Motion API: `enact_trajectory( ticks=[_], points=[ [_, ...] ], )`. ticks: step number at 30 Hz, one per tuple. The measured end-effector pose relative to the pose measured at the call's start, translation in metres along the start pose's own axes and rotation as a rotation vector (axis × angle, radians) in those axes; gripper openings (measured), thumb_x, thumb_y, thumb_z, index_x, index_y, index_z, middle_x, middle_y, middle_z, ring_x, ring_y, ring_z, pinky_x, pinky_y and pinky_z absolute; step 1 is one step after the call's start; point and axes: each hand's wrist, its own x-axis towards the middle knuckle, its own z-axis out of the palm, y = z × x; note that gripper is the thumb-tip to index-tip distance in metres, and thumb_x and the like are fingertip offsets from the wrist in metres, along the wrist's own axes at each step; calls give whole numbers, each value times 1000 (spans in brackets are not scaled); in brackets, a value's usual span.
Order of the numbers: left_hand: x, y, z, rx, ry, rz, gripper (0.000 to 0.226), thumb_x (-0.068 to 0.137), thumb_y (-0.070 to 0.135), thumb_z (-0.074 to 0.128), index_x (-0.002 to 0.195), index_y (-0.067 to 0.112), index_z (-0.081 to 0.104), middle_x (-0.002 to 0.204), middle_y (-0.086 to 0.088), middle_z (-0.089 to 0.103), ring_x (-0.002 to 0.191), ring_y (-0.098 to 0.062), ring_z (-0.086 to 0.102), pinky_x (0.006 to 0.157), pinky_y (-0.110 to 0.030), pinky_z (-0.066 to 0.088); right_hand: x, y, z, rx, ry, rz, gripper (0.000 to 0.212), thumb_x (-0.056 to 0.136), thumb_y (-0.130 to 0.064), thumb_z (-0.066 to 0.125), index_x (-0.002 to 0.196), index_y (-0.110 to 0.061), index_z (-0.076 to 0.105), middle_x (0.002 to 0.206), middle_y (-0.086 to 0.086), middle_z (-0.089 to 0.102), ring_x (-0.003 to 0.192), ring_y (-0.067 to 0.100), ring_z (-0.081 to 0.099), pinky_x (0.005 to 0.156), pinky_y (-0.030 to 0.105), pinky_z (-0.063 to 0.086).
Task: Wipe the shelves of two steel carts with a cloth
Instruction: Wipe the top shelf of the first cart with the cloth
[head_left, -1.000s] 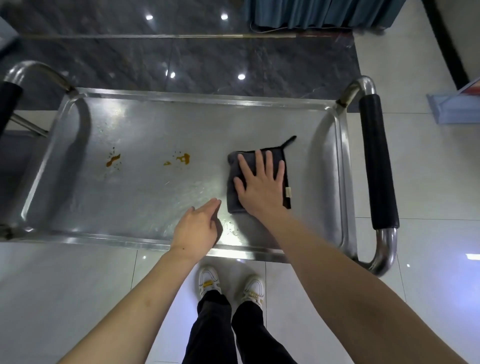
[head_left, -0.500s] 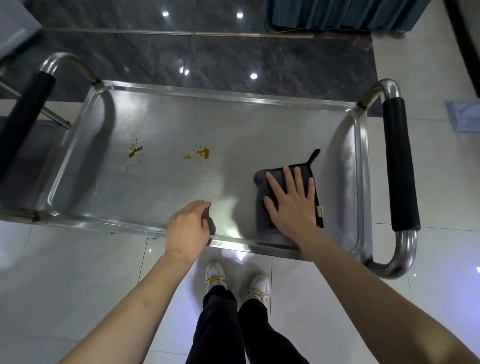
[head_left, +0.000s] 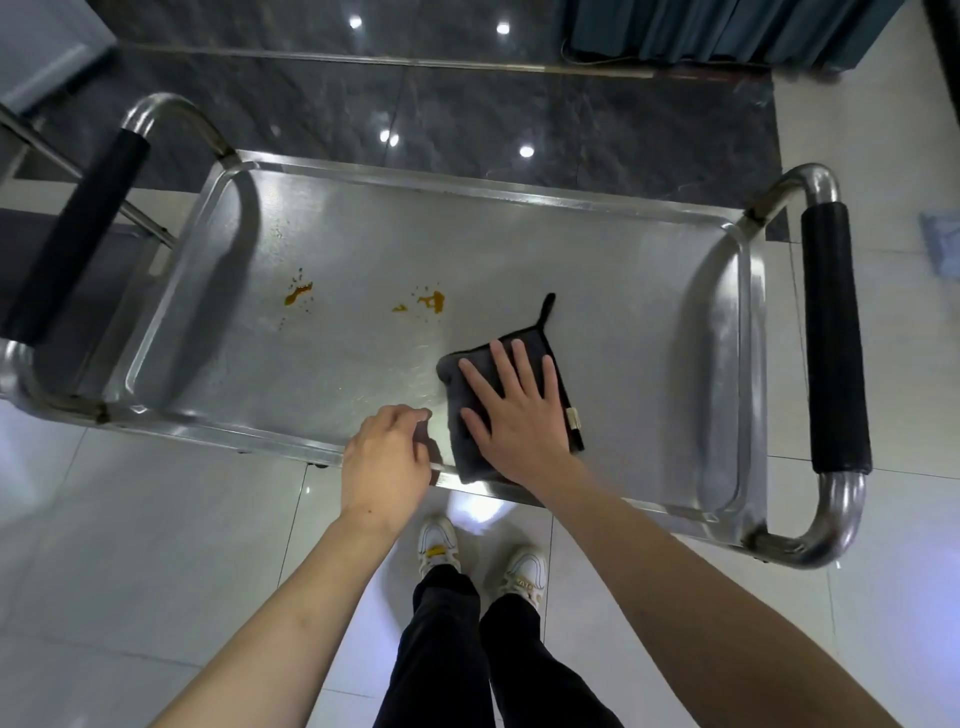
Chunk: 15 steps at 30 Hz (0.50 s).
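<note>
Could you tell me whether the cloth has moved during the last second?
Yes: judged against the orange stains, the cloth has slid leftward and toward the near rim of the shelf.

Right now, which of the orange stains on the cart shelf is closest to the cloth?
The right-hand orange stain, just up and left of the dark grey cloth under the right hand. The other stain lies farther left, toward the left handle.

I'm looking down at the cart (head_left: 748, 332), top shelf (head_left: 597, 270) facing me. My right hand (head_left: 519, 415) is lying flat, fingers spread, pressing the dark cloth (head_left: 462, 400) near the front rim. My left hand (head_left: 384, 462) is gripping that rim just beside the cloth, fingers curling over the edge. Two orange stains (head_left: 431, 301) are sitting mid-shelf, apart from the cloth. Black handles (head_left: 834, 338) are showing at both ends.
</note>
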Motion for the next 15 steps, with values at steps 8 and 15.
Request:
enact_trajectory(
  ticks=[8,15],
  points=[
    [4,12,7,59,-47,-1,42,86,13,57,125,25,67,128,6,61,116,-24,56,101,-45,43,-42,63,-5,13,28,227,66,104,-62,26,166,-41,16,175,9,12,162,33,4,128,60,4],
    [2,11,10,169,-72,15,37,87,13,57,120,25,68,137,9,56,121,-19,54,103,-39,35,25,73,-16,56,27,318,68,103,-59,21,167,-40,9,176,10,6,161,35,-6,126,64,-3]
  ],
)
